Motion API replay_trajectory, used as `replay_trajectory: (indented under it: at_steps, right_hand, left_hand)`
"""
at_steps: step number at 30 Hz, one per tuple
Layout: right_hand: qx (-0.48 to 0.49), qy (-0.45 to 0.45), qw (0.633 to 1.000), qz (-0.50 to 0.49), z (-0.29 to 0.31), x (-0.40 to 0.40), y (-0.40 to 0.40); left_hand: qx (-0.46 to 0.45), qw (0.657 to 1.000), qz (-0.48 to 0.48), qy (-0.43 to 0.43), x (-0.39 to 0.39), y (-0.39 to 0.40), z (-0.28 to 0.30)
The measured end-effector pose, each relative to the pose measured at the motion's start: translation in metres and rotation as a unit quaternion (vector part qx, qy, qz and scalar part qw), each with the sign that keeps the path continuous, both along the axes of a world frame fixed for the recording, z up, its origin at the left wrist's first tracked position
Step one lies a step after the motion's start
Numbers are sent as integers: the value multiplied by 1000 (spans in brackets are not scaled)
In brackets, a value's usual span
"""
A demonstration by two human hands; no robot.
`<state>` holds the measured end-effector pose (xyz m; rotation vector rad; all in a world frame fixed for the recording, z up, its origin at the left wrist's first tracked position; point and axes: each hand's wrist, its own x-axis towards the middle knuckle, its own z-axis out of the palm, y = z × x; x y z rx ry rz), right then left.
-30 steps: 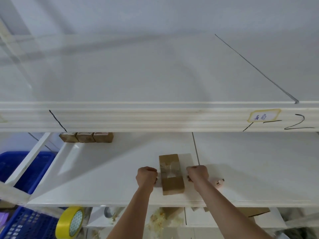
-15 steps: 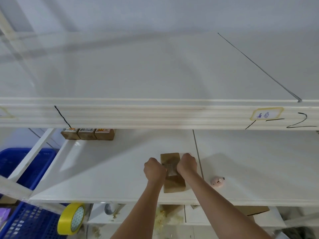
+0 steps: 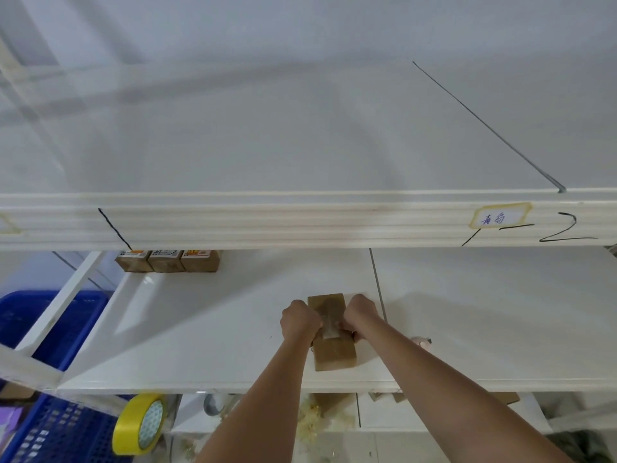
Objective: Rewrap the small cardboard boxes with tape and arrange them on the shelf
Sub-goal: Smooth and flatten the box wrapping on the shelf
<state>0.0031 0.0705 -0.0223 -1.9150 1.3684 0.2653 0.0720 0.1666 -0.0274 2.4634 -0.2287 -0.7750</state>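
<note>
box: brown rectangular cardboard box (image 3: 335,354) lies flat on the white middle shelf board (image 3: 207,332), near the front edge, long axis running front to back. Strip of clear tape (image 3: 329,324) across its top, glossy.
left hand: left hand (image 3: 298,320) at the box's left side, knuckles up, fingers curled down over the box's left edge and the tape. Fingertips hidden under the hand.
right hand: right hand (image 3: 362,315) at the box's right side, fingers curled, pinching at the tape on the box top. Both fists nearly meet over the box's middle.
other boxes: three small brown cardboard boxes with printed labels (image 3: 167,260) in a row, touching side by side, at the back left of the same shelf, partly cut off by the upper shelf's front lip (image 3: 300,222). Well apart from the box in hand.
upper shelf: white, handwritten paper tag with yellow border (image 3: 500,218) on the lip at right, black marker strokes beside it.
pink item: small pink object (image 3: 421,341) on the shelf just right of the right forearm, mostly hidden; cannot tell what it is.
below: yellow tape roll (image 3: 140,424) on edge under the shelf's left front; blue perforated plastic crates (image 3: 56,432) at far left.
</note>
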Motion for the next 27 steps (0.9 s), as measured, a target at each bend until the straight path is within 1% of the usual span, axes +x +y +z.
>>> replay_trajectory:
  at_steps: [2,4,5,6,8,9,11,14,15,17,19,21,24,27]
  right_hand:
    - [16,-1,1000,-16,-3,-3,-3]
    - [51,-6,998,-42,-8,-5,-5]
    - [47,-13,998,-51,-10,-6,-5]
    - [23,-17,998,-53,-12,-5,-4]
    - [-33,-22,998,-52,-14,-4,-1]
    - [-43,-27,997,-53,-16,-4,1]
    - [-28,-35,998,-53,-13,-6,2]
    - [4,-32,998,-60,-12,-7,1]
    - [-3,-29,998,-52,-13,-7,2]
    - [-46,-18,999,-20,-17,-6,7]
    - [-81,-20,996,-13,-22,-5,12]
    - [-86,-29,996,-25,-28,-6,13]
    - [-69,-36,995,-69,-32,-14,9]
    - [-55,-53,993,-92,-32,-18,7]
  left_hand:
    - [-3,1000,10,8,1,0,-5]
    - [-9,1000,21,16,4,2,-10]
    - [-9,999,25,18,4,3,-11]
    - [-10,1000,27,12,4,3,-13]
    - [-7,1000,23,-15,1,2,-16]
    - [-4,999,16,-27,-2,1,-18]
    - [-10,999,6,-36,-7,1,-18]
    - [-29,999,8,-24,-6,2,-20]
    - [-27,999,9,-25,-5,3,-22]
    - [-25,999,8,-31,-7,1,-27]
    - [-27,999,11,-31,-9,-1,-30]
    - [-25,999,22,-21,-6,1,-32]
    - [-17,998,55,13,0,5,-35]
    - [-19,997,67,14,-4,8,-35]
